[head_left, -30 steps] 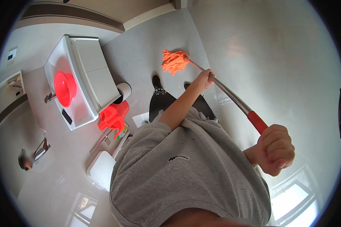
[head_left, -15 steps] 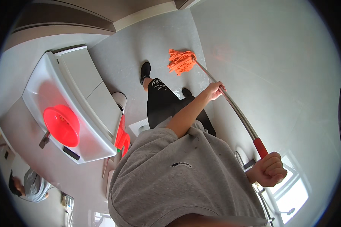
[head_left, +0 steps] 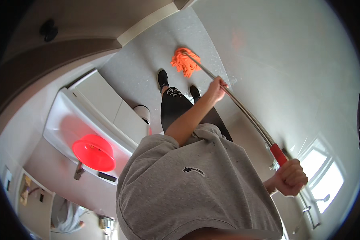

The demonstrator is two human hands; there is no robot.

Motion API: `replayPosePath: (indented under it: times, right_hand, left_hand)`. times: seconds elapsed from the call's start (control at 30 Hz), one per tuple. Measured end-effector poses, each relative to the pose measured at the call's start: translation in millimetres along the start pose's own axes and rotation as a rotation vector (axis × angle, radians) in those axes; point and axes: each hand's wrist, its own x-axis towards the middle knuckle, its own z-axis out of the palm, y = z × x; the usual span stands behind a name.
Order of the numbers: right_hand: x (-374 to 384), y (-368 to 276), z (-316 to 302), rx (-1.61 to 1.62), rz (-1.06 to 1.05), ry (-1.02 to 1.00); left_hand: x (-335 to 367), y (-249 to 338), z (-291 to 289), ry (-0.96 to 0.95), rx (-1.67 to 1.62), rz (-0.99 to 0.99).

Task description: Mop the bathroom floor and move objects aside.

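Mop [head_left: 248,112] held two-handed; orange mop head [head_left: 185,62] on the floor [head_left: 148,52] at 12 o'clock.
From where I stand, the left hand [head_left: 218,89], at 2 o'clock, has its fingers around the metal pole; the right hand [head_left: 291,178], at 4 o'clock, has its fingers closed on the red grip [head_left: 278,155]. Risks: strands may snag the nearby black shoes [head_left: 162,79] if pulled inward; a wide swing could strike the wall [head_left: 300,88] at 3 o'clock. Obstructions: waste bin [head_left: 142,113] and white vanity cabinet [head_left: 104,100] toward 9 o'clock.
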Motion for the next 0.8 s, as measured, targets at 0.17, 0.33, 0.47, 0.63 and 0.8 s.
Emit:
replayPosePath:
  times: [0.17,0.33,0.47,0.63,0.8]
  right_hand:
    - [-21,35,-27,0.152,0.005,0.098]
    - [-76,73,-70,0.254,0.210,0.401]
    - [-92,101,-93,0.335,0.233,0.732]
    - [-131,104,-171,0.381,0.220,0.841]
    - [-176,82,-247,0.206,0.132,0.996]
  left_hand:
    - [-1,46,-13,0.139,-0.107,-0.150]
    - [28,74,-27,0.177,0.034,-0.185]
    - [68,76,-28,0.279,0.270,-0.137]
    - [95,0,-6,0.481,0.534,-0.178]
    - [120,-105,-17,0.611,0.821,-0.555]
